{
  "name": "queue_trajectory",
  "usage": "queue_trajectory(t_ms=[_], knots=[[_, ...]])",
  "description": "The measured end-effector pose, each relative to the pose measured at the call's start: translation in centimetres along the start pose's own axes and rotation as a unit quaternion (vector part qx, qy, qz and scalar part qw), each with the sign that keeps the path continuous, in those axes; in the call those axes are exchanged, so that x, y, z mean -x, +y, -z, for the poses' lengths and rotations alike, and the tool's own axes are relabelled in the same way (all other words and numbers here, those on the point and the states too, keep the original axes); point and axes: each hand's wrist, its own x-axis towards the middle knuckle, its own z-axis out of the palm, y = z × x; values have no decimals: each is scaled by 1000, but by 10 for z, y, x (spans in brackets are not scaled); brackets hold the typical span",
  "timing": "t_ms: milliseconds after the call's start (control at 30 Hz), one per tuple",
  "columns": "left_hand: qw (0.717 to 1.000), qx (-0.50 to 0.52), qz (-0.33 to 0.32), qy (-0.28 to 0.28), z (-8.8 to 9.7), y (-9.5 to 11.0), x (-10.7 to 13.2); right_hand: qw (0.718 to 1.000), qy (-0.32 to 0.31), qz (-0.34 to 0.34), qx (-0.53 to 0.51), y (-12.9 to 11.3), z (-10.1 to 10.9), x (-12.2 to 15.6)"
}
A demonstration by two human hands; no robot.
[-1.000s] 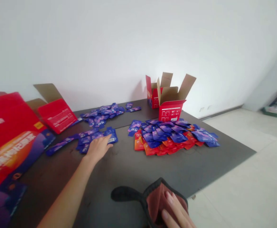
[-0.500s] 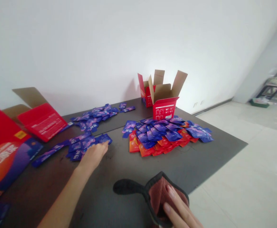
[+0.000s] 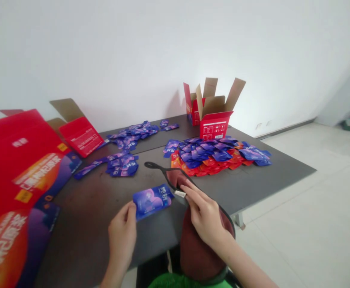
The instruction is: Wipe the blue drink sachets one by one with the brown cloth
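My left hand (image 3: 123,230) pinches a blue-purple sachet (image 3: 151,200) by its left end. The printed side faces up, and the narrow end points right towards the brown cloth (image 3: 197,244). This cloth has black edging, a black loop (image 3: 154,165) and a small white tag. My right hand (image 3: 203,208) grips its upper part, with the fingertips in a fold; the lower part hangs past the table edge. Beyond the held sachet lies a small group of blue sachets (image 3: 122,164). Farther right is a big pile of blue sachets (image 3: 206,154) over orange-red sachets (image 3: 215,166).
A large red printed box (image 3: 9,138) with raised flaps fills the left of the dark table (image 3: 271,180). Two open red cartons, the nearer carton (image 3: 215,126) in front, stand by the white wall. More blue sachets (image 3: 135,132) lie at the back.
My left hand has taken a sachet from the left group and brought it nearer to me. My right hand and the cloth have risen in view, beside that sachet. The view has shifted left.
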Motion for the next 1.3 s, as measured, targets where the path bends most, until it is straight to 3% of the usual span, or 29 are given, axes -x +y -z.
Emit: queue_trajectory(t_ms=[100, 200, 300, 433, 600, 733, 833, 967, 1100, 1300], knots=[[996, -67, -17, -62, 13, -5, 13, 991, -134, -11, -10, -11, -14, -16], [974, -133, -133, -122, 28, -13, 13, 975, -222, 8, -16, -16, -27, -23], [912, -206, -311, -173, 43, -27, -2, 967, -253, 27, -16, -11, -36, -29], [823, -282, -443, -217, 53, -35, -26, 946, -311, 73, -46, -1, -52, -48], [749, -304, -552, -204, 54, -31, -27, 936, -334, 95, -64, 4, -77, -76], [680, -342, -635, -131, 48, -29, -9, 953, -276, 103, -72, -6, -65, -80], [669, -355, -645, -104, 42, -28, 4, 964, -241, 100, -50, -15, -40, -66], [675, -361, -635, -102, 32, -27, 15, 932, -342, 110, 42, -19, -28, -38], [661, -360, -649, -107, 28, -23, 14, 914, -370, 134, 98, -15, -40, -32], [659, -359, -652, -108, 32, -8, 9, 898, -376, 185, 135, 2, -70, -62]])
